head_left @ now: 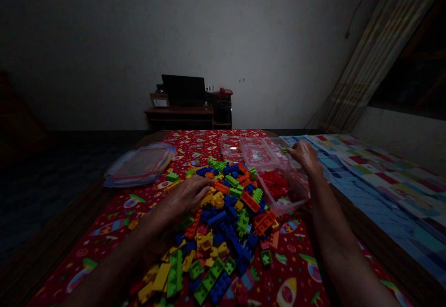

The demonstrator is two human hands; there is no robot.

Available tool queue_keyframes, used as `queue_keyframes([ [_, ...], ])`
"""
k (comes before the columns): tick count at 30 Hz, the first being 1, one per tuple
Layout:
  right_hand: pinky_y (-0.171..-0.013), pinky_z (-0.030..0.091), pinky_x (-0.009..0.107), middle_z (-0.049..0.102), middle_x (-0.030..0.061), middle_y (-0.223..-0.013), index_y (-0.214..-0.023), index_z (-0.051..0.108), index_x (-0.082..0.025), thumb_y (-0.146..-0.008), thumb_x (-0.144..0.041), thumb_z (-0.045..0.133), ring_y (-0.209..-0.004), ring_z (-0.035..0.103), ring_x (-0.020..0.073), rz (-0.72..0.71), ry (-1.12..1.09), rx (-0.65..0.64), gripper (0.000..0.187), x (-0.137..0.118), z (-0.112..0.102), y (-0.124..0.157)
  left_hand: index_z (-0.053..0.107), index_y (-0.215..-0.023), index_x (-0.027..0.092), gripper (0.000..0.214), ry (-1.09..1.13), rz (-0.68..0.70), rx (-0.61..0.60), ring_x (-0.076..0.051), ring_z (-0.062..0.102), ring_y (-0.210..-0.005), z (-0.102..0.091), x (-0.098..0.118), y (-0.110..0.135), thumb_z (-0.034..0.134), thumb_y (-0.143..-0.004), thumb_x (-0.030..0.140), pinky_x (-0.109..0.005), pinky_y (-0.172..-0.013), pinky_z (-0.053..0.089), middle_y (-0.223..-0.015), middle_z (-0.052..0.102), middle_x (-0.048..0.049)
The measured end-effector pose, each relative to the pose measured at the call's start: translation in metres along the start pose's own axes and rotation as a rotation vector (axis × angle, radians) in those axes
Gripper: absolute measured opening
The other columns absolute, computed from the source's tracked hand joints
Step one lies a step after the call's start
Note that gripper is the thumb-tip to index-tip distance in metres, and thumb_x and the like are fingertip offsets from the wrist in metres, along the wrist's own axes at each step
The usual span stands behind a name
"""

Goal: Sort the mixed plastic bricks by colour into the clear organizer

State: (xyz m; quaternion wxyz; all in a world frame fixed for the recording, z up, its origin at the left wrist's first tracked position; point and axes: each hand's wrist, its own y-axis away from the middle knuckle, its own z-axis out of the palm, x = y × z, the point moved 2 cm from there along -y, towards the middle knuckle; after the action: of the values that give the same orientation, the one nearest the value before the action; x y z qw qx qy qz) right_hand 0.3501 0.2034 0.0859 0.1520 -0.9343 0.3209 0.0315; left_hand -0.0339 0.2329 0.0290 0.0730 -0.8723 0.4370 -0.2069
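Note:
A heap of coloured plastic building bricks (223, 223) lies on a red patterned cloth (104, 228). My left hand (186, 195) rests on the heap's left side, fingers curled onto the bricks; I cannot make out what they grip. My right hand (304, 153) reaches out to the far right, pinching a small green brick (285, 149) over a clear plastic box (265, 151). A nearer clear box (296, 195) holds red bricks (275, 184).
Stacked clear lids (141, 164) lie at the far left of the cloth. A checked blue mat (376, 177) covers the floor to the right. A desk with a dark screen (184, 91) stands against the back wall. The room is dim.

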Motion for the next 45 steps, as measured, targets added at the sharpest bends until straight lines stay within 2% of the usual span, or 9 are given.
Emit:
queue_keyframes([
  [4,-0.066,0.043,0.030,0.069,0.0182,-0.097,-0.095,0.071,-0.013,-0.086,-0.048,0.050,-0.089,0.064,0.0268,-0.035,0.068,0.003,0.042,-0.008,-0.002,-0.014,0.067,-0.102,0.018,0.037,0.020,-0.020,0.005,-0.021,0.063,-0.092,-0.005,0.006,0.000,0.037,-0.092,0.038,-0.033,-0.086,0.049,-0.101,0.069,-0.0080],
  [7,-0.065,0.041,0.029,0.068,0.0183,-0.099,-0.095,0.070,-0.014,-0.089,-0.047,0.046,-0.089,0.063,0.0256,-0.135,0.078,0.061,0.042,-0.022,-0.009,-0.007,0.067,-0.104,0.020,0.038,0.068,-0.015,0.014,-0.021,0.063,-0.093,-0.005,0.007,0.000,0.044,-0.090,0.047,-0.031,-0.085,0.049,-0.102,0.069,-0.0070],
  [10,-0.063,0.038,0.026,0.070,0.0131,-0.093,-0.093,0.071,-0.017,-0.091,-0.043,0.043,-0.079,0.062,0.0200,-0.354,-0.038,0.048,0.038,-0.052,-0.012,0.024,0.066,-0.107,0.020,0.037,0.073,-0.022,-0.008,-0.022,0.063,-0.092,-0.003,0.005,-0.001,0.053,-0.085,0.047,-0.032,-0.083,0.050,-0.101,0.068,-0.0074],
  [14,-0.058,0.033,0.024,0.069,0.0076,-0.077,-0.081,0.070,-0.018,-0.090,-0.030,0.045,-0.065,0.057,0.0138,-0.694,-0.107,-0.141,0.030,-0.103,0.002,0.084,0.066,-0.108,0.018,0.034,0.036,-0.039,-0.034,-0.023,0.062,-0.095,-0.002,0.004,-0.001,0.054,-0.084,0.039,-0.035,-0.086,0.049,-0.104,0.068,-0.0088],
  [20,-0.065,0.034,0.026,0.068,0.0109,-0.096,-0.096,0.066,-0.015,-0.086,-0.026,0.051,-0.085,0.058,0.0193,-0.812,0.019,-0.142,0.021,-0.133,0.031,0.134,0.067,-0.101,0.019,0.030,0.048,-0.037,0.015,-0.021,0.062,-0.094,-0.005,0.005,-0.001,0.046,-0.088,0.036,-0.034,-0.086,0.048,-0.100,0.068,-0.0071],
  [26,-0.061,0.032,0.025,0.067,0.0089,-0.094,-0.095,0.063,-0.018,-0.084,-0.024,0.053,-0.082,0.058,0.0184,-0.775,-0.130,-0.223,0.017,-0.128,0.033,0.128,0.066,-0.102,0.017,0.030,0.079,0.012,0.092,-0.021,0.061,-0.096,-0.003,0.002,-0.003,0.045,-0.090,0.035,-0.035,-0.088,0.049,-0.100,0.067,-0.0092],
  [34,-0.057,0.033,0.023,0.068,0.0055,-0.080,-0.093,0.066,-0.016,-0.087,-0.031,0.050,-0.070,0.058,0.0148,-0.750,-0.394,-0.207,0.023,-0.121,0.012,0.114,0.059,-0.119,0.022,0.035,0.039,0.168,-0.002,-0.023,0.050,-0.120,0.008,0.011,0.003,0.048,-0.092,0.041,-0.042,-0.105,0.035,-0.123,0.061,-0.0085],
  [39,-0.058,0.037,0.022,0.070,0.0066,-0.081,-0.094,0.069,-0.018,-0.090,-0.038,0.045,-0.070,0.061,0.0150,-0.532,-0.425,-0.055,0.031,-0.084,-0.007,0.082,0.057,-0.122,0.028,0.035,-0.026,0.184,-0.101,-0.022,0.047,-0.124,0.011,0.013,0.009,0.050,-0.091,0.042,-0.048,-0.113,0.017,-0.132,0.055,-0.0056],
  [45,-0.064,0.040,0.027,0.071,0.0110,-0.092,-0.099,0.069,-0.018,-0.089,-0.039,0.044,-0.084,0.064,0.0222,-0.237,-0.136,0.077,0.034,-0.034,-0.003,0.026,0.057,-0.120,0.027,0.029,-0.048,0.165,-0.136,-0.021,0.049,-0.122,0.008,0.018,0.008,0.048,-0.093,0.032,-0.046,-0.111,0.021,-0.132,0.055,-0.0052],
])
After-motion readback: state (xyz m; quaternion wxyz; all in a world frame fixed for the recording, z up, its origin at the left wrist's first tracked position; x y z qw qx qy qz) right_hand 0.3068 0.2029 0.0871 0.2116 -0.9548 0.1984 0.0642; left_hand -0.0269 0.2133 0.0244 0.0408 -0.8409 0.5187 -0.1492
